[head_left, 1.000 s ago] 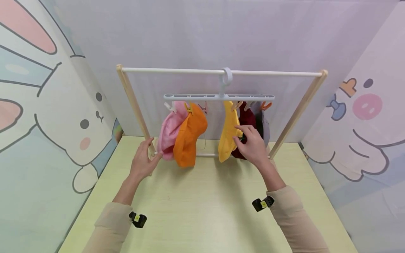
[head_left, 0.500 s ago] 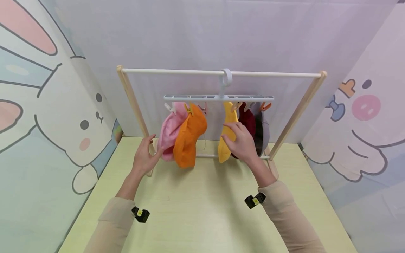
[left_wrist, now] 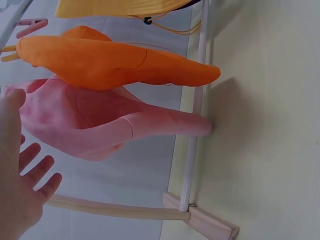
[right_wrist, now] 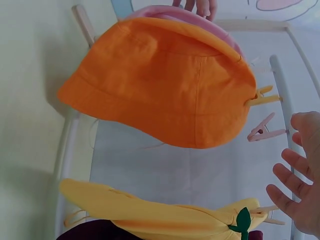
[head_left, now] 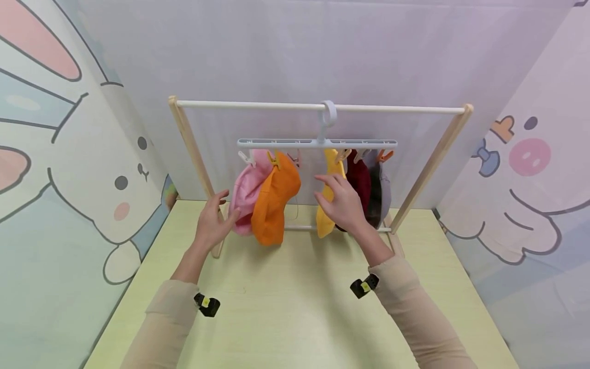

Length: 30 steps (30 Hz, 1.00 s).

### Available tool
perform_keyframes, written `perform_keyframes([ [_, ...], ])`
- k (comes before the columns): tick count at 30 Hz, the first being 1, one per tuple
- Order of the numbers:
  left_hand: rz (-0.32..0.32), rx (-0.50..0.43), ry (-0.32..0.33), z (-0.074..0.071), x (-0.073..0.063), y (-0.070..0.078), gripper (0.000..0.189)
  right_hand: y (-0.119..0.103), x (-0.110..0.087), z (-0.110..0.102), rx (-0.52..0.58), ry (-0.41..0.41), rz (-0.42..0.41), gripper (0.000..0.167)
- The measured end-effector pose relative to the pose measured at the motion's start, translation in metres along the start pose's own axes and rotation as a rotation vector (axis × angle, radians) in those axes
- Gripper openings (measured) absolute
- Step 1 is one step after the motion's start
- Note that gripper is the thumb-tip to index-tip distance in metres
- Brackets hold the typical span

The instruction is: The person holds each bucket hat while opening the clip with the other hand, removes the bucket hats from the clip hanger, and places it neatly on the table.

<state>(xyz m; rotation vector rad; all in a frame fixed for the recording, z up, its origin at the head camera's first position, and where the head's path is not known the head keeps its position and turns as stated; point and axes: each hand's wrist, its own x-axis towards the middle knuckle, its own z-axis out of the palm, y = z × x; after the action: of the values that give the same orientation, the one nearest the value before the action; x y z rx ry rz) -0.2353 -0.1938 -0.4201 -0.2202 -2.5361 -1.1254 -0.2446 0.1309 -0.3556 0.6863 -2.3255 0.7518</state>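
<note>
A pink bucket hat [head_left: 249, 185] and an orange bucket hat [head_left: 275, 200] hang side by side from clips on a pale hanger [head_left: 318, 144]. Beside the pink hat is my left hand [head_left: 213, 224], its fingers spread and holding nothing. My right hand [head_left: 343, 202] is in front of a yellow hat [head_left: 325, 225], partly covering it, with fingers loosely extended. In the right wrist view a green leaf [right_wrist: 243, 220] shows on the yellow hat. To its right hang a maroon hat [head_left: 358, 179] and a grey hat [head_left: 385, 192], both partly hidden.
The hanger hooks over the white rail [head_left: 258, 105] of a rack with wooden legs [head_left: 430, 169]. A pink clip [right_wrist: 262, 131] beside the orange hat holds nothing. The rack stands on a pale tabletop [head_left: 286, 297], between cartoon-printed walls [head_left: 87, 169].
My right hand has moved left, from the yellow hat's right edge to in front of it. My left hand has shifted slightly up. The hats hang much as before.
</note>
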Motion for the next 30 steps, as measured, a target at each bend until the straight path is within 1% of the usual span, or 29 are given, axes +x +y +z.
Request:
perform_keyframes([
  [4, 0.037, -0.027, 0.019, 0.003, 0.003, 0.000, 0.057, -0.003, 0.004, 0.003, -0.002, -0.018, -0.005, 0.035],
  [6, 0.043, -0.036, 0.022, 0.004, 0.005, 0.001, 0.057, -0.005, 0.006, 0.004, -0.003, -0.023, -0.013, 0.036],
  [13, 0.031, -0.046, 0.007, 0.006, 0.008, 0.003, 0.056, -0.010, 0.011, 0.010, 0.001, -0.021, -0.031, 0.035],
  [16, 0.017, -0.050, -0.007, 0.007, 0.010, 0.004, 0.057, -0.013, 0.013, 0.011, 0.000, -0.030, -0.029, 0.035],
  [22, -0.041, -0.068, -0.036, 0.009, 0.012, 0.006, 0.059, -0.018, 0.015, 0.014, 0.005, -0.042, -0.041, 0.036],
  [27, -0.070, -0.063, -0.043, 0.011, 0.014, 0.007, 0.059, -0.022, 0.018, 0.017, 0.012, -0.034, -0.068, 0.035],
  [30, -0.082, -0.079, -0.043, 0.013, 0.015, 0.007, 0.059, -0.025, 0.019, 0.019, 0.008, -0.041, -0.067, 0.035],
])
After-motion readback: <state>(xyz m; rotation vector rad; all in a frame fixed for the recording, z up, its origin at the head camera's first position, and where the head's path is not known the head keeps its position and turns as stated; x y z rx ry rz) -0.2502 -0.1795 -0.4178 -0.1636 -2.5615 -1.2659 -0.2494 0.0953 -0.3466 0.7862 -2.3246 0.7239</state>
